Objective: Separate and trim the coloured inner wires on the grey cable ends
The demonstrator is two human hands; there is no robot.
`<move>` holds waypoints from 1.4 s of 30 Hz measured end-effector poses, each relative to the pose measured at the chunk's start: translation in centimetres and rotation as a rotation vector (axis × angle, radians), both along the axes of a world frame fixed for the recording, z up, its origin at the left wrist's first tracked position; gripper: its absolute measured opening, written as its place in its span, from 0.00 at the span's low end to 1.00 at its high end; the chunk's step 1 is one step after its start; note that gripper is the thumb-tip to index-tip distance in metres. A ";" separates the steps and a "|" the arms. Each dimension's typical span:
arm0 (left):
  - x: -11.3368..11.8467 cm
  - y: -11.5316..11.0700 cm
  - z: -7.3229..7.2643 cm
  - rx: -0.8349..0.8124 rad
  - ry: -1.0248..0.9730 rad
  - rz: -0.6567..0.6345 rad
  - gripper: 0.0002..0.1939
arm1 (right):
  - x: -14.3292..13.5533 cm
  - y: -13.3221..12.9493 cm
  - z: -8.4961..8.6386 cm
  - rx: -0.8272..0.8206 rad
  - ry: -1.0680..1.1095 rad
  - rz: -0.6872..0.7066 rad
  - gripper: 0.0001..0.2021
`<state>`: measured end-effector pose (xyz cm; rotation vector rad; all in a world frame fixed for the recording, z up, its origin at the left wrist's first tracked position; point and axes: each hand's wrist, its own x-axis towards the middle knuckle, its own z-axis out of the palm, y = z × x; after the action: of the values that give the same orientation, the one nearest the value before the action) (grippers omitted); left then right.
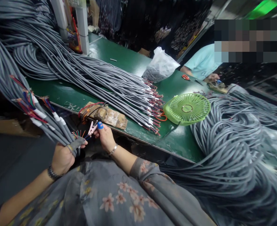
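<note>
My left hand [64, 157] is closed around several grey cables [51, 127], close in front of my body. From the cable end at its thumb, thin coloured wires [81, 134] fan out. Other ends in the bundle carry white sleeves and red and blue wires. My right hand [105, 138], with a blue cover on one fingertip, pinches a pale pink clip [91, 128] right beside those fanned wires. Whether the clip touches them I cannot tell. Just beyond, a worn wooden block [111, 116] wrapped with red and black leads lies at the table's edge.
A large bundle of grey cables [101, 73] lies across the green table [126, 56]. A green fan [187, 108] stands right of its ends, near a white plastic bag [160, 64]. More coiled cables [230, 150] fill the right side. Another person's arm [203, 61] rests across the table.
</note>
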<state>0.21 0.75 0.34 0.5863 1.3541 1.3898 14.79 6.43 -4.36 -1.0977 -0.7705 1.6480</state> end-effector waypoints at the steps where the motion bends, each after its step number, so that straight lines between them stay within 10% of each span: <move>1: 0.0 0.0 0.0 0.001 0.002 -0.006 0.14 | 0.0 0.1 -0.1 -0.019 0.020 0.017 0.31; 14: -0.3 0.2 -1.3 0.054 0.068 -0.126 0.10 | -0.8 0.7 0.0 -0.227 0.299 0.074 0.26; 23: -0.9 -0.9 -1.7 0.045 0.116 -0.129 0.13 | 1.8 -1.1 -0.1 -0.157 0.150 0.482 0.36; 42: -1.8 -0.6 -0.7 -0.030 0.197 -0.440 0.11 | 1.0 -2.0 0.6 0.080 -0.100 0.437 0.33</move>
<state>-1.61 0.16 -0.31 0.9565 1.2973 0.9723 15.77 4.41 -3.80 -1.0075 -1.1969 1.9109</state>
